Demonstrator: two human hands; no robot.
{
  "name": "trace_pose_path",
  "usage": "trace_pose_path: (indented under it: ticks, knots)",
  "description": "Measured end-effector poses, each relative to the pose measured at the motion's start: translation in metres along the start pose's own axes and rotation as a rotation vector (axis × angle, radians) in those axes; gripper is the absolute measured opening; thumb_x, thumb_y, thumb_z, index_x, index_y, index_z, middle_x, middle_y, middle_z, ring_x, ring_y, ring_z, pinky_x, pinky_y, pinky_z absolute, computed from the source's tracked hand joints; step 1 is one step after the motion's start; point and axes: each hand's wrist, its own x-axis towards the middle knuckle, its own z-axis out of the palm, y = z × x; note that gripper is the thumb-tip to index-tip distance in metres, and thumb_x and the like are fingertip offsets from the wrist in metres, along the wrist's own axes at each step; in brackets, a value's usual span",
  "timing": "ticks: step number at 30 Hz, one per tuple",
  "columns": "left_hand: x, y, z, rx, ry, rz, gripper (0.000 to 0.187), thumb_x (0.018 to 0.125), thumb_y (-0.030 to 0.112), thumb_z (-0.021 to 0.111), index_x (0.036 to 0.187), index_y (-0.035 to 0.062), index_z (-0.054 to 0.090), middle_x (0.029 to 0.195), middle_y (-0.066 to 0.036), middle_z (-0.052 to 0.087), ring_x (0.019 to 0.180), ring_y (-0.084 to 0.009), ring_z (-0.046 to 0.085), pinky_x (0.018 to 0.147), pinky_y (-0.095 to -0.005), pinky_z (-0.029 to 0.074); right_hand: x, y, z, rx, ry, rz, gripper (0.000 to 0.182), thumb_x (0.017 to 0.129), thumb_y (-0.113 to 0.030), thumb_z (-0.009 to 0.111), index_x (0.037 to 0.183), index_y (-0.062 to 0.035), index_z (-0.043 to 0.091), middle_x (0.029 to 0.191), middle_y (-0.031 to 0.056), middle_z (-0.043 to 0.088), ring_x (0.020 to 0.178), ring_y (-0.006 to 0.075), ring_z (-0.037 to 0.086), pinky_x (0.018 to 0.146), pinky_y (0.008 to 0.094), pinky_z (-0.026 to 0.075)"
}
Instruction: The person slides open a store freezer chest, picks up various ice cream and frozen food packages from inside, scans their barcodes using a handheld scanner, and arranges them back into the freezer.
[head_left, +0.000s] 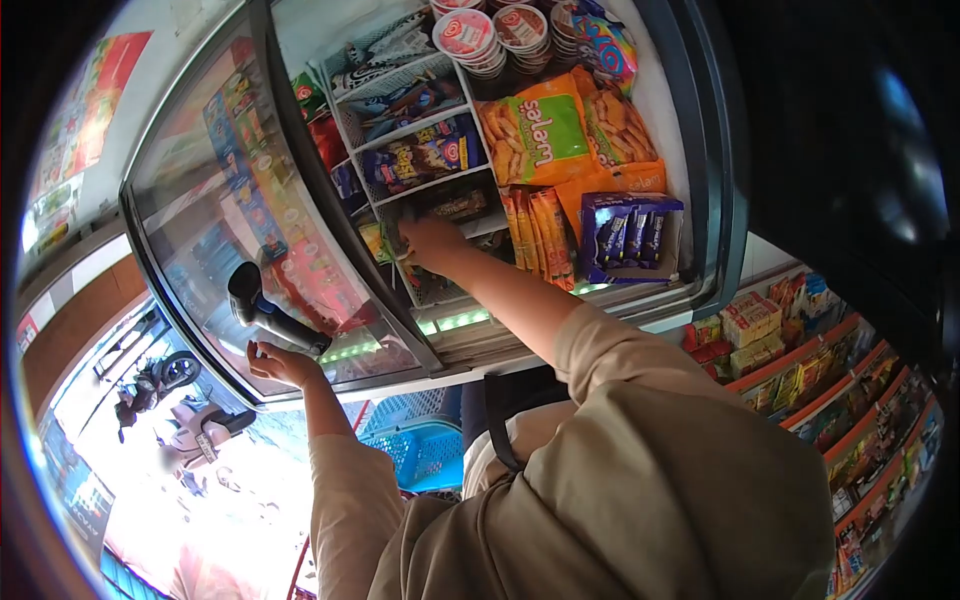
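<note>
My right hand point(435, 244) reaches into a compartment of the white wire basket point(430, 132) inside the chest freezer. Its fingertips are dark and partly hidden, so what they hold, if anything, does not show. Just above the hand lies a dark brown ice cream wrapper point(458, 203). The compartment beyond holds blue ice cream packs point(424, 155). My left hand point(280, 366) is at the front edge of the freezer's glass lid point(215, 215), fingers loosely bent and apart, holding nothing. Close to it, a black barcode scanner point(275, 315) lies on the glass.
Right of the basket are ice cream tubs point(468, 38), an orange food bag point(535, 125), orange stick packs point(540, 235) and a purple box point(630, 238). Snack shelves point(830, 400) stand at right. A blue plastic basket point(420, 455) is below the freezer; a motorbike point(200, 435) stands outside.
</note>
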Motion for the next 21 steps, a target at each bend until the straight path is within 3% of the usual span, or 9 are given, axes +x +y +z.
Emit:
trace_pose_path:
  ticks: [4,6,7,9,14,16,20,21]
  knots:
    - [0.002,-0.010,0.002,-0.051,0.016,0.010,0.048,0.093,0.041,0.042,0.112,-0.0022,0.048,0.111,-0.017,0.041,0.098,-0.0295,0.044,0.085,-0.0402,0.036,-0.016,0.008,-0.011,0.240,0.129,-0.106,0.027,0.073,-0.023,0.071,0.089,-0.0070,0.056,0.079,0.0118,0.062,0.083,0.0297,0.060,0.068,0.0404,0.046]
    - [0.002,-0.010,0.002,-0.050,0.034,0.011,0.047,0.093,0.041,0.041,0.112,-0.0013,0.048,0.111,-0.016,0.041,0.095,-0.0280,0.045,0.083,-0.0390,0.037,-0.036,-0.001,-0.032,0.354,0.402,-0.150,0.021,0.081,-0.025,0.064,0.082,-0.0048,0.058,0.072,0.0134,0.062,0.072,0.0316,0.061,0.062,0.0403,0.047]
    - [0.001,-0.006,0.001,-0.056,0.024,0.010,0.046,0.093,0.041,0.041,0.112,-0.0011,0.048,0.111,-0.016,0.041,0.093,-0.0273,0.045,0.083,-0.0390,0.037,-0.050,-0.009,-0.048,0.345,0.391,-0.158,0.021,0.081,-0.025,0.064,0.082,-0.0048,0.058,0.072,0.0134,0.062,0.072,0.0316,0.061,0.062,0.0403,0.047]
    - [0.002,-0.006,0.000,-0.050,0.024,0.036,0.042,0.093,0.036,0.042,0.113,-0.0002,0.048,0.110,-0.016,0.042,0.089,-0.0257,0.045,0.081,-0.0387,0.039,-0.081,-0.023,-0.079,0.217,0.256,0.126,0.023,0.083,-0.025,0.063,0.079,-0.0031,0.059,0.069,0.0124,0.061,0.066,0.0311,0.061,0.058,0.0397,0.046]
    - [0.002,-0.002,-0.002,-0.026,0.026,-0.050,0.040,0.093,0.033,0.043,0.114,0.0003,0.048,0.111,-0.016,0.041,0.090,-0.0254,0.046,0.076,-0.0376,0.042,-0.129,-0.006,-0.111,0.398,0.320,0.057,0.020,0.086,-0.023,0.060,0.082,-0.0028,0.063,0.071,0.0129,0.062,0.064,0.0300,0.060,0.058,0.0388,0.047]
    - [0.001,0.001,-0.001,-0.075,0.017,-0.075,0.041,0.093,0.034,0.042,0.115,0.0002,0.048,0.112,-0.017,0.040,0.091,-0.0264,0.048,0.077,-0.0374,0.044,-0.139,-0.009,-0.133,-0.015,0.235,-0.071,0.017,0.084,-0.019,0.061,0.085,-0.0025,0.063,0.076,0.0134,0.064,0.067,0.0309,0.061,0.061,0.0392,0.047]
    - [0.003,-0.005,-0.001,-0.049,0.037,-0.009,0.043,0.093,0.036,0.042,0.116,0.0001,0.047,0.112,-0.018,0.040,0.088,-0.0285,0.050,0.079,-0.0379,0.046,-0.142,-0.013,-0.141,-0.152,0.067,-0.201,0.018,0.083,-0.014,0.059,0.097,-0.0034,0.061,0.079,0.0128,0.064,0.071,0.0321,0.061,0.063,0.0411,0.048]
    - [0.002,-0.003,-0.001,-0.090,0.027,-0.017,0.042,0.093,0.036,0.042,0.117,0.0006,0.046,0.112,-0.018,0.039,0.090,-0.0284,0.049,0.078,-0.0380,0.045,-0.140,-0.019,-0.140,-0.245,-0.031,-0.121,0.025,0.082,-0.013,0.058,0.106,-0.0045,0.057,0.078,0.0142,0.064,0.072,0.0323,0.062,0.062,0.0426,0.048]
